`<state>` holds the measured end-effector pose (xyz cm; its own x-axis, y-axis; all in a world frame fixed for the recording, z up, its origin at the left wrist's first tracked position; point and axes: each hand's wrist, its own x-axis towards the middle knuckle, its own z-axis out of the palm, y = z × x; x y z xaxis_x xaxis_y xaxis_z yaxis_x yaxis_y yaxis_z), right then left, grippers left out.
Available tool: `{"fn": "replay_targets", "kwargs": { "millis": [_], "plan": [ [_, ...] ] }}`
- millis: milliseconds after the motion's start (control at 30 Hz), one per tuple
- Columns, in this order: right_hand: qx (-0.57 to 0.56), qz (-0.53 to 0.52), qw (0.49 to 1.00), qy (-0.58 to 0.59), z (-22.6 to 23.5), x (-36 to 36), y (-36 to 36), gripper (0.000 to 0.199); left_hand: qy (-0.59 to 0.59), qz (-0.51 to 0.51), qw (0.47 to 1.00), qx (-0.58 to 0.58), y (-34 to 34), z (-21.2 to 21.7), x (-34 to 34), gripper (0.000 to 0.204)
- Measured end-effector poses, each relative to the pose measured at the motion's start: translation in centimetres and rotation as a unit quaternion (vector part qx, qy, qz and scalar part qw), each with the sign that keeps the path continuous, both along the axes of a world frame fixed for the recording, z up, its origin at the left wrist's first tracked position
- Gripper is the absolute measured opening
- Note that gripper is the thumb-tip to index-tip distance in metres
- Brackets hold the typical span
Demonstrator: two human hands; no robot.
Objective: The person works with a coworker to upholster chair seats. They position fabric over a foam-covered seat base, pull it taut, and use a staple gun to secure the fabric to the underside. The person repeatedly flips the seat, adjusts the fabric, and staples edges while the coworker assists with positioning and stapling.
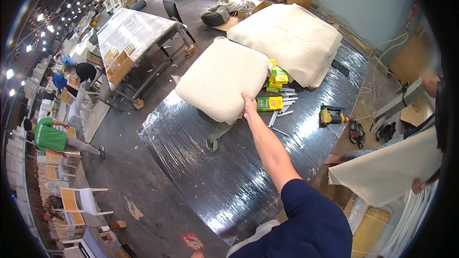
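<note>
Item one: a cream seat cushion [222,79], over the far left part of a film-covered work surface [201,181], a grey strap [216,138] hanging at its near corner.
Item two: the right hand [249,107], closed on the cushion's near right edge (the fingers beneath are hidden from me).
Item three: the left hand [196,254], a mere sliver at the lower edge; whether spread or closed, I cannot tell.
Item four: yellow-green boxes [270,103] and loose metal strips [284,112], just beside the right hand.
Item five: a yellow-and-black staple gun [331,116], lying apart, unheld.
Item six: folded cream cloth [287,33], beyond the cushion.
Step in hand, by my judgement: handling the cushion by its edge. Any turn or shift calls for a second hand's support and care around the strips.
</note>
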<state>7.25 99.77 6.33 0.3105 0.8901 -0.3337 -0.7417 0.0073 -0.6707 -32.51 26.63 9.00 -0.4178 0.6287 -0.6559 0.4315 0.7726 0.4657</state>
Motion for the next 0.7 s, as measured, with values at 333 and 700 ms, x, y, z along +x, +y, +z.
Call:
{"fn": "replay_targets", "kwargs": {
  "millis": [333, 700],
  "plan": [
    [0.006, -0.1, 0.995, -0.011, -0.1, -6.4, 0.5, 0.072, -0.118, 0.297, 0.937, -0.141, -9.6, 2.6, 7.4, 0.032],
    [0.125, 0.236, 0.682, -0.681, 1.2, 6.5, -23.9, 0.025, -0.266, 0.436, 0.857, 0.065, -18.2, -4.2, 13.4, 0.027]
  ]
}}
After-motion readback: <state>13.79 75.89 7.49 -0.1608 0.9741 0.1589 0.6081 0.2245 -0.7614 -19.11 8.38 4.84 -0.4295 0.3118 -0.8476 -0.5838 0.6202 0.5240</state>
